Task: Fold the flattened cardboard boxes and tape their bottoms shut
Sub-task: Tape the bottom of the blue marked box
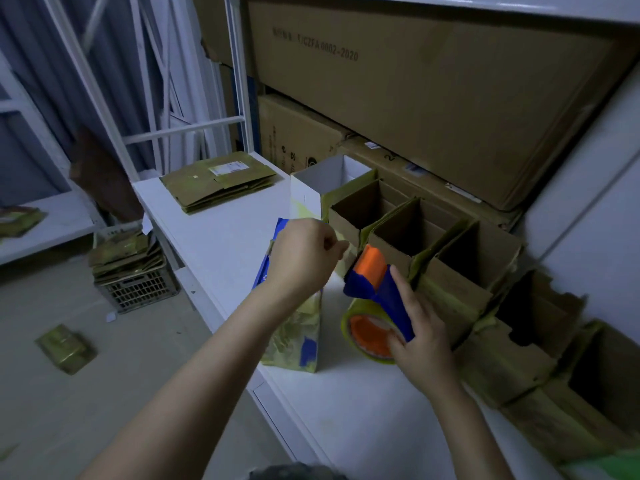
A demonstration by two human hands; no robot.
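Observation:
A blue and white printed box [294, 327] covered in yellowish tape stands on the white table [221, 237]. My left hand [301, 254] rests on top of it and pinches a strip of tape between thumb and fingers. My right hand [420, 337] grips a blue and orange tape dispenser [375, 296] with a roll of clear tape, just right of the box. A stack of flattened cardboard boxes [218, 185] lies at the table's far end.
A row of folded open boxes [415, 237] lines the right side of the table, with a white one [329, 181] at the far end. Large cartons [415, 98] sit behind. On the floor left stand a crate of flattened boxes [131, 268] and a taped box [65, 348].

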